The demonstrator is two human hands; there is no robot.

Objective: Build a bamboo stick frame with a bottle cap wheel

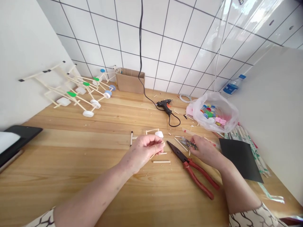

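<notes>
My left hand (149, 146) is closed in a pinch above the table, on a thin wooden stick (152, 156) whose end shows below the fingers. Just beyond it are a white bottle cap (159, 134) and a small stick frame (151, 130). A black-tipped stick (131, 138) lies left of that hand, a loose stick (161, 162) in front. My right hand (204, 149) has its fingers closed on a small cutter (188, 142) with metal blades and a dark handle, low over the table. Between my hands lie red-handled pliers (186, 162), jaws pointing away from me.
A black glue gun (165, 105) with its cord lies at the back, near a tape roll (185, 98). Stick models with caps (88, 113) and a cardboard box (130, 81) stand back left. Right are a bag of caps (227, 121), black sheet (240, 159) and water bottle (234, 85).
</notes>
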